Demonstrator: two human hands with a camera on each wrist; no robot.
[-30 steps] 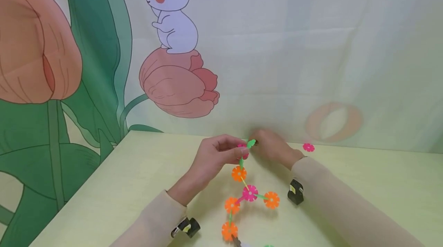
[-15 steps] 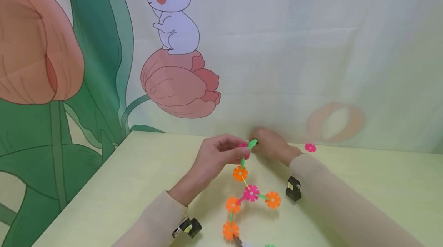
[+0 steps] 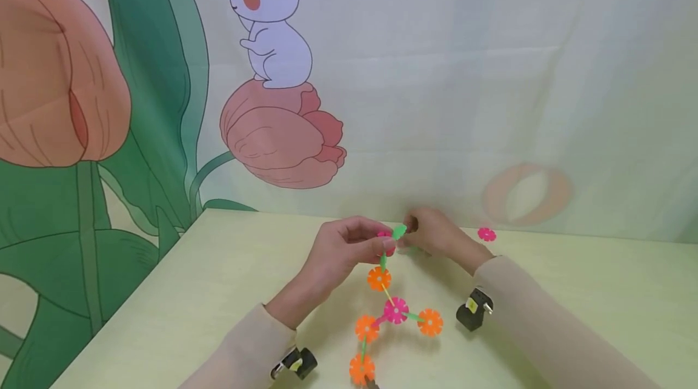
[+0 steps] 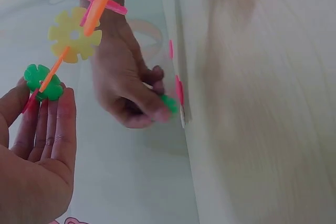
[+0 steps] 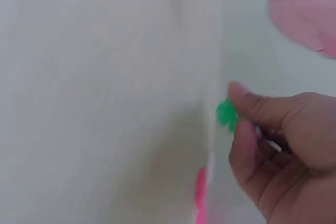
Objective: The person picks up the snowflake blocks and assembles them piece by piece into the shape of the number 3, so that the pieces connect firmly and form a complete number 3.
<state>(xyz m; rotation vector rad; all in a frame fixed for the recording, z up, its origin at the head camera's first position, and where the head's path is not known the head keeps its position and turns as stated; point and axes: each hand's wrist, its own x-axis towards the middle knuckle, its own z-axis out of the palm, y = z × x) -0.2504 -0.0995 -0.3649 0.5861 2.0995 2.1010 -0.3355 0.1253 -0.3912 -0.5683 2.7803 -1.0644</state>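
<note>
My left hand pinches the top of a chain of notched, flower-shaped plastic discs, at a pink disc with a green disc slotted in beside it. Below it hang orange discs, a yellow one seen edge-on, and a pink disc where the chain branches. Just right of the left hand, my right hand holds a separate green disc between thumb and fingertips. The left wrist view shows a yellow disc in the chain; its lower end runs past the head view's bottom edge.
A loose pink disc lies at the back of the pale yellow table, near the printed curtain. Black wrist cameras sit at the left cuff and the right cuff.
My right hand has moved slightly right and turned from a closed fist to a fingertip pinch, drawing away from the chain; its green disc now shows. The left hand keeps its grip.
</note>
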